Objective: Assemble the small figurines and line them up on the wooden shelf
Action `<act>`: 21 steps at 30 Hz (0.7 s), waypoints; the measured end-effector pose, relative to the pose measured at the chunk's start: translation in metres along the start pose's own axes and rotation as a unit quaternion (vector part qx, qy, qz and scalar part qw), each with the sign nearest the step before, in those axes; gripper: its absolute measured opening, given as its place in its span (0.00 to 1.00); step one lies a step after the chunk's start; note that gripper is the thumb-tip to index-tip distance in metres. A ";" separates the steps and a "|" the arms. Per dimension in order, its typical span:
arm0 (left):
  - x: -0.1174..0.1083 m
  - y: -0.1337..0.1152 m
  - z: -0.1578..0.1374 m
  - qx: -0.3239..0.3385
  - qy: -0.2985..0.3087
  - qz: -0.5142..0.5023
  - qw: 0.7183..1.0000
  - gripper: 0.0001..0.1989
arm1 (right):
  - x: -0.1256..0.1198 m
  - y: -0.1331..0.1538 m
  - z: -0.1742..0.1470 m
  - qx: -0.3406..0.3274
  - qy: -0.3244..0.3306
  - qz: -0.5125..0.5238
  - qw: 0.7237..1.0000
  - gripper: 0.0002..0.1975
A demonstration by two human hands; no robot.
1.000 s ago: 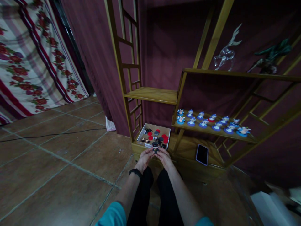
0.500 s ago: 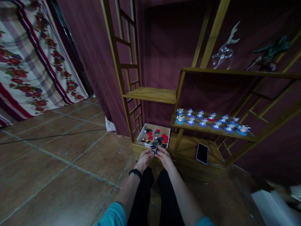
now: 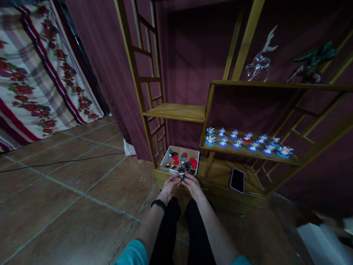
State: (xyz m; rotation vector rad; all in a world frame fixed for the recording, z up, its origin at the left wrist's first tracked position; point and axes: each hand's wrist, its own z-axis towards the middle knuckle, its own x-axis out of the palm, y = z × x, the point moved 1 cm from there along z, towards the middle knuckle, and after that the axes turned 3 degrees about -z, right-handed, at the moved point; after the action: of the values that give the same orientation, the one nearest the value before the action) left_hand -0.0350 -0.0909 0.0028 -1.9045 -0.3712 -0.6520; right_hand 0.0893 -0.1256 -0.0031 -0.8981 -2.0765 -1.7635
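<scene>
1. The left hand [image 3: 170, 183] (a dark band [image 3: 159, 204] circles its wrist) has its fingertips clamped on a small figure [image 3: 181, 174].
2. That figure sits between both hands, at the near edge of a box [image 3: 191, 153] of red discs [image 3: 193, 164] and dark pieces [image 3: 173, 154].
3. The right hand [image 3: 192, 184] clamps the figure's other side with its fingers.
4. Farther right, a phone [image 3: 237, 180] lies below a shelf [image 3: 230, 149] of figurines [image 3: 237, 144].

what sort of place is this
Possibly a room in a home, though a shop is not ruled out: a wooden display shelf bearing small figurines, a hanging floral cloth, a tiled floor.
</scene>
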 end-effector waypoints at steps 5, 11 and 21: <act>0.000 0.001 0.001 0.004 0.014 0.009 1.000 0.15 | -0.002 -0.003 0.002 0.003 -0.007 0.000 1.000 0.17; -0.004 0.004 0.005 -0.003 0.019 0.004 1.000 0.14 | -0.001 -0.001 0.001 0.000 -0.005 -0.006 1.000 0.17; -0.005 0.006 0.006 0.000 0.003 0.000 1.000 0.10 | 0.000 -0.001 0.001 -0.011 0.025 -0.031 0.999 0.22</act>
State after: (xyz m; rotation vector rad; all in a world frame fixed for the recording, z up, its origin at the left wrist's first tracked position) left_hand -0.0343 -0.0879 -0.0064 -1.9014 -0.3681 -0.6584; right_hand 0.0892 -0.1252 -0.0043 -0.7952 -2.0789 -1.8249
